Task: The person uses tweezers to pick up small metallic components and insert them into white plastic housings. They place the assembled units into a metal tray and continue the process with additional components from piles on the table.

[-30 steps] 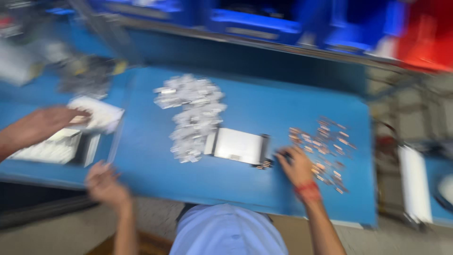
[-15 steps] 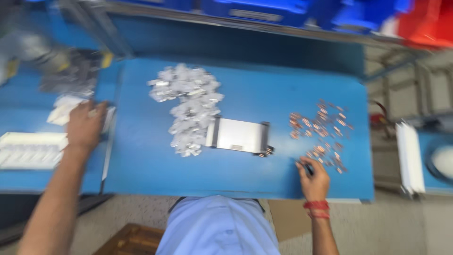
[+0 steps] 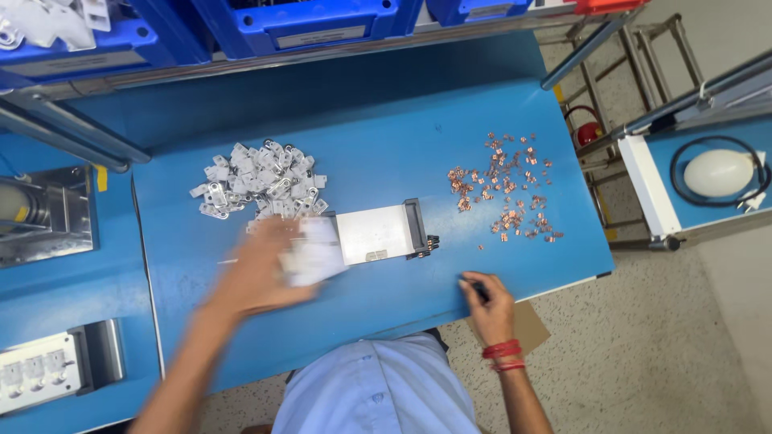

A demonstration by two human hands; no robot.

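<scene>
**Figure: White part carried to the metal fixture at a blue bench**

The white part (image 3: 315,259), pale and flat-looking, is seen motion-blurred in the left hand (image 3: 261,277), just at the left end of the metal fixture (image 3: 378,233), where it overlaps the fixture's edge. Its outline is smeared, so its exact shape cannot be read; it appears to match the pieces in the heap of white and silvery parts (image 3: 261,181) lying just behind the hand. The left fingers are curled around the part in a grasp. For the placement to be done well, the hand is best slowed before contact, the part squared to the pale plate of the fixture, and the grasp released only once the part is seated flat; a hurried approach risks the fixture being nudged along the table.

The fixture is a light rectangular plate with a dark bracket (image 3: 416,229) at its right end, lying near the middle of the blue work table (image 3: 386,128). To the right, well apart from it, a scatter of small copper-coloured pieces (image 3: 505,193) is spread loosely. The right hand (image 3: 488,299) rests at the near table edge, closed on a small dark object (image 3: 476,288) whose kind cannot be told. Blue storage bins (image 3: 305,20) stand along the rear shelf; a tray of white components (image 3: 36,374) lies at far left.
</scene>
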